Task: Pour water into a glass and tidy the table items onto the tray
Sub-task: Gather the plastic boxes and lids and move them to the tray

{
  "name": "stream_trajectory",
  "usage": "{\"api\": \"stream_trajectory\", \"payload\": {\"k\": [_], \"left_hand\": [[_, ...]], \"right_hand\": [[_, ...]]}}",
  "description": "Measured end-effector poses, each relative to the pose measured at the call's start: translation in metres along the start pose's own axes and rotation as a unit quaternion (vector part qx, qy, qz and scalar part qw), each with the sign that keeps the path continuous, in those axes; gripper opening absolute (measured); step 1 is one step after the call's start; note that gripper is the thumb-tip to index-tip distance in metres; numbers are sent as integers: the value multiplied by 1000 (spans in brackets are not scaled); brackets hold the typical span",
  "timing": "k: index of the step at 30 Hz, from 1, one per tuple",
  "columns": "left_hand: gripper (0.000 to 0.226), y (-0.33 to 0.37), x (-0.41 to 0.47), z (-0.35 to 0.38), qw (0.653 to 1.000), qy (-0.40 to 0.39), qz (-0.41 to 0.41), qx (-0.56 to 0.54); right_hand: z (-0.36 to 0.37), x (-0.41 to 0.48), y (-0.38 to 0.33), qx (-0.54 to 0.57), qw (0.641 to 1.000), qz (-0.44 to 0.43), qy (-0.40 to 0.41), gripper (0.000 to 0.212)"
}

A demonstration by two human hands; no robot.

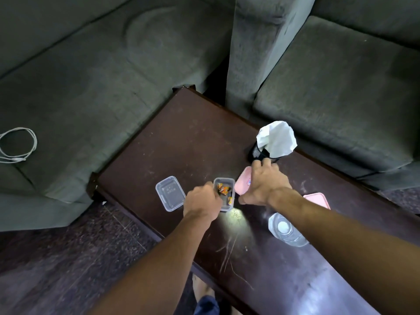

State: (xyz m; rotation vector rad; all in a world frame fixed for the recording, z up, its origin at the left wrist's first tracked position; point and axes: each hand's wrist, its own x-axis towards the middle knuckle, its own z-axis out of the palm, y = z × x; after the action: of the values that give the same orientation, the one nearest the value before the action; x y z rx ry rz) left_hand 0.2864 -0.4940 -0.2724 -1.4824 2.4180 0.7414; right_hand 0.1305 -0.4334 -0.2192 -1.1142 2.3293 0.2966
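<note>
Glass (285, 229) was stood on tabletop (181, 137), untouched. Candy container (225, 189) was gripped by left hand (202, 201); right hand (266, 180) was spread wide against mesh holder (256, 153).

Bare forearms (156, 258); seemingly blue trousers (205, 306).

The table (181, 144) is dark reddish brown with pale scratches, the sofa (91, 76) grey-green, the cable (18, 144) white, the mesh cup (256, 153) black under a white tissue (277, 137), the lid (242, 184) pale pink, and the clear box (227, 181) holds orange wrappers (222, 189).
</note>
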Motion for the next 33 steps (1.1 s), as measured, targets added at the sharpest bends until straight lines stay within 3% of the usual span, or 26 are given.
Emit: {"api": "stream_trajectory", "payload": {"k": [9, 15, 22, 28, 33], "left_hand": [[24, 1, -4, -1, 999, 8, -18, -42], [29, -3, -10, 0, 996, 2, -35, -85], [29, -1, -14, -1, 987, -41, -46, -149], [41, 2, -16, 6, 996, -10, 0, -84], [33, 3, -13, 6, 996, -5, -4, -93]], "right_hand": [[6, -15, -23, -60, 989, -116, 73, 89], [18, -18, -23, -50, 988, -149, 0, 90], [29, -19, -22, -56, 982, -181, 11, 92], [33, -20, -27, -82, 977, -194, 15, 88], [29, -22, -31, -78, 982, -174, -10, 86]]}}
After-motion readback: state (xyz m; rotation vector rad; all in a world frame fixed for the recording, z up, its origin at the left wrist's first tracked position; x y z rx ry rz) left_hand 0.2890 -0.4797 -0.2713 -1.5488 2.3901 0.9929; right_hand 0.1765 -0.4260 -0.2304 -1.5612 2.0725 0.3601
